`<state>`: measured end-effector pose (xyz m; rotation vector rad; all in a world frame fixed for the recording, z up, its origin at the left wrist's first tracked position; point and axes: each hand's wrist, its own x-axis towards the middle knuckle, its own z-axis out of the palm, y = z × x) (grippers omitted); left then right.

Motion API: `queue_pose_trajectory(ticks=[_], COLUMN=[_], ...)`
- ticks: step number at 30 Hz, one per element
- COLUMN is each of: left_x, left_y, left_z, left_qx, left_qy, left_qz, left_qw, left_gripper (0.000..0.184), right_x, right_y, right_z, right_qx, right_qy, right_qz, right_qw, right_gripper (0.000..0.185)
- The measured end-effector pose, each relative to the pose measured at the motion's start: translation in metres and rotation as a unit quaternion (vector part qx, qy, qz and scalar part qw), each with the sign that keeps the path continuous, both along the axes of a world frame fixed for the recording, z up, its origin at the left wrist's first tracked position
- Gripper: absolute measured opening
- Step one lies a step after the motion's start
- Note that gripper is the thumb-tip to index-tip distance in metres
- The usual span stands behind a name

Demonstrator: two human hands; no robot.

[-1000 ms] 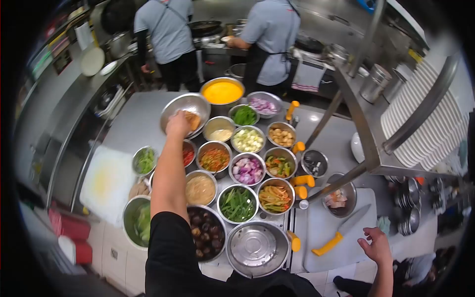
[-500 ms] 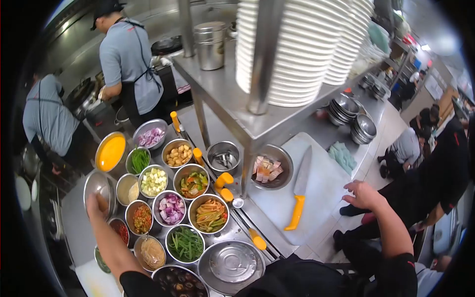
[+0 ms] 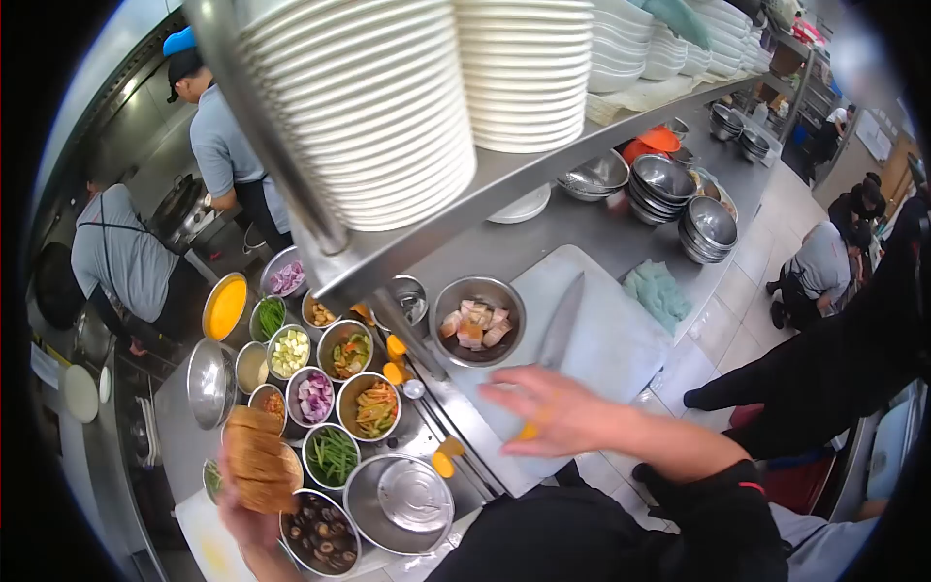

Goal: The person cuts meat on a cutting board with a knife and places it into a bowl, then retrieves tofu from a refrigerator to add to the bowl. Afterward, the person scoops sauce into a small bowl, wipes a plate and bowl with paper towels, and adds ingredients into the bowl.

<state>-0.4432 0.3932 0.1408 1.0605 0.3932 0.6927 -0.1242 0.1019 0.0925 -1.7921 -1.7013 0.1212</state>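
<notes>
Currently, the left hand [image 3: 247, 519] is gripping a browned, ridged food block [image 3: 260, 458], with the palm supporting its lower end; some fingers are being hidden behind the block, so their exact placement cannot be told. The block is tilting slightly and is covering part of the containers behind it. Directly to the right of the left hand, a metal bowl is holding dark mushrooms [image 3: 318, 532]. Beyond the block, a large metal bowl [image 3: 209, 383] is resting among smaller containers, and a container of yellow liquid [image 3: 226, 307] is standing farther out.

The right hand [image 3: 548, 407] is hovering with its fingers extended and spread, palm down, over a cutting board [image 3: 621, 330]. Beneath it, a knife [image 3: 561, 335] is lying with its blade pointing away and its yellow handle being partly covered by the hand; contact with the handle cannot be told. Just beyond the right fingertips, a metal bowl is containing pale pink cubes [image 3: 475, 325]. Between the two hands, a metal pot [image 3: 415, 490] and a container of green strips [image 3: 332, 456] are standing side by side. Beyond the right hand, a teal cloth [image 3: 659, 296] is lying at the board's edge.
</notes>
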Motion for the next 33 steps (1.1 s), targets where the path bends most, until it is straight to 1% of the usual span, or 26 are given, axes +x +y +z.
queue_pose_trajectory(ticks=[1, 3, 4, 5, 7, 8, 9, 11, 12, 14, 15, 16, 17, 18, 19, 20, 22, 25, 26, 27, 28, 30, 31, 33], left_x=[0.017, 0.059, 0.082, 0.107, 0.159, 0.184, 0.208, 0.251, 0.265, 0.287, 0.292, 0.288, 0.284, 0.274, 0.265, 0.261, 0.261, 0.269, 0.271, 0.273, 0.274, 0.270, 0.264, 0.249], left_y=[-0.037, -0.097, -0.122, -0.141, -0.167, -0.177, -0.186, -0.204, -0.207, -0.216, -0.221, -0.218, -0.217, -0.219, -0.224, -0.229, -0.234, -0.232, -0.232, -0.231, -0.230, -0.230, -0.233, -0.251], left_z=[0.002, -0.015, -0.023, -0.033, -0.068, -0.083, -0.094, -0.108, -0.114, -0.110, -0.108, -0.103, -0.107, -0.113, -0.120, -0.133, -0.162, -0.177, -0.179, -0.173, -0.168, -0.145, -0.131, -0.101], left_qx=[-0.039, -0.112, -0.151, -0.189, -0.236, -0.256, -0.276, -0.289, -0.297, -0.202, -0.152, -0.020, 0.166, 0.348, 0.514, 0.547, 0.609, 0.592, 0.585, 0.578, 0.570, 0.458, 0.399, 0.376], left_qy=[0.005, 0.035, 0.048, 0.059, 0.083, 0.082, 0.079, 0.091, 0.096, 0.212, 0.269, 0.327, 0.384, 0.426, 0.451, 0.451, 0.451, 0.451, 0.460, 0.469, 0.479, 0.526, 0.546, 0.559], left_qz=[-0.049, -0.142, -0.205, -0.269, -0.350, -0.357, -0.365, -0.438, -0.472, -0.407, -0.371, -0.320, -0.292, -0.252, -0.201, -0.188, -0.153, -0.130, -0.136, -0.142, -0.149, -0.165, -0.172, -0.146], left_qw=[0.998, 0.983, 0.966, 0.942, 0.903, 0.895, 0.886, 0.846, 0.825, 0.865, 0.876, 0.889, 0.860, 0.796, 0.702, 0.680, 0.634, 0.655, 0.654, 0.653, 0.651, 0.697, 0.716, 0.724], left_gripper=[0.089, 0.087, 0.083, 0.079, 0.079, 0.075, 0.071, 0.068, 0.067, 0.069, 0.069, 0.068, 0.066, 0.064, 0.063, 0.061, 0.057, 0.059, 0.058, 0.057, 0.056, 0.053, 0.052, 0.045], right_x=[-0.008, -0.005, 0.000, 0.010, 0.037, 0.052, 0.065, 0.087, 0.095, 0.110, 0.116, 0.123, 0.131, 0.140, 0.144, 0.148, 0.154, 0.153, 0.152, 0.151, 0.151, 0.151, 0.152, 0.155], right_y=[0.005, 0.006, 0.001, -0.008, -0.035, -0.054, -0.073, -0.108, -0.117, -0.139, -0.144, -0.145, -0.146, -0.145, -0.147, -0.147, -0.144, -0.144, -0.142, -0.140, -0.138, -0.136, -0.131, -0.120], right_z=[0.007, 0.017, 0.018, 0.015, 0.004, -0.011, -0.020, -0.031, -0.035, -0.032, -0.036, -0.045, -0.058, -0.086, -0.105, -0.120, -0.126, -0.123, -0.120, -0.115, -0.110, -0.100, -0.105, -0.119], right_qx=[0.012, 0.067, 0.094, 0.075, 0.035, -0.023, -0.034, -0.056, -0.056, -0.059, -0.098, -0.136, -0.171, -0.207, -0.205, -0.201, -0.201, -0.218, -0.221, -0.224, -0.199, -0.151, -0.137, -0.108], right_qy=[-0.004, -0.011, -0.009, -0.002, 0.010, 0.041, 0.075, 0.140, 0.134, 0.125, 0.137, 0.146, 0.153, 0.127, 0.126, 0.121, 0.113, 0.104, 0.092, 0.081, 0.066, 0.039, 0.063, 0.110], right_qz=[0.028, 0.066, 0.084, 0.089, 0.093, 0.085, 0.058, 0.001, -0.022, -0.070, -0.096, -0.122, -0.148, -0.159, -0.168, -0.174, -0.170, -0.160, -0.156, -0.152, -0.153, -0.153, -0.137, -0.109], right_qw=[1.000, 0.996, 0.992, 0.993, 0.995, 0.995, 0.995, 0.989, 0.989, 0.988, 0.981, 0.972, 0.962, 0.957, 0.956, 0.956, 0.958, 0.957, 0.958, 0.959, 0.966, 0.976, 0.979, 0.982], right_gripper=[0.085, 0.089, 0.092, 0.091, 0.090, 0.087, 0.085, 0.082, 0.080, 0.078, 0.077, 0.076, 0.076, 0.077, 0.079, 0.080, 0.083, 0.085, 0.084, 0.084, 0.081, 0.074, 0.070, 0.062])
